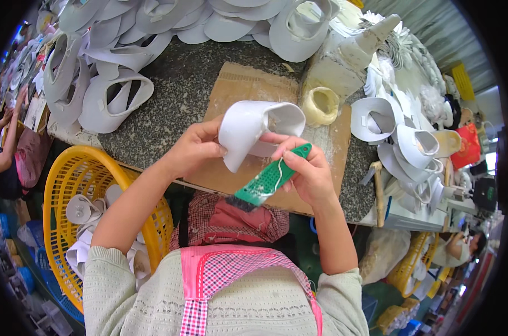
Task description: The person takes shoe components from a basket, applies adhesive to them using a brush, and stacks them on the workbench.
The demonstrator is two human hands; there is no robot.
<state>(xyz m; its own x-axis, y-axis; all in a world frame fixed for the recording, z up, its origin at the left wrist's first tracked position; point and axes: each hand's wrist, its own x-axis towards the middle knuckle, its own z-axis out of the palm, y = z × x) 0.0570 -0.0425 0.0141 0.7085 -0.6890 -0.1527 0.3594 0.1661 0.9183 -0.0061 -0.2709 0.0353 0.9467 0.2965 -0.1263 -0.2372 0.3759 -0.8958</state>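
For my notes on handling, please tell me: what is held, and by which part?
The left hand holds the white curved piece by its left edge; the right hand holds the green brush by its upper end.

The bench (175, 78) is looked down on steeply from a head-worn fisheye, close above the left hand (199, 144) and right hand (311, 172); the apron (237, 269) is taken in below them. Well outside them, edges are bent and detail is perhaps lost.
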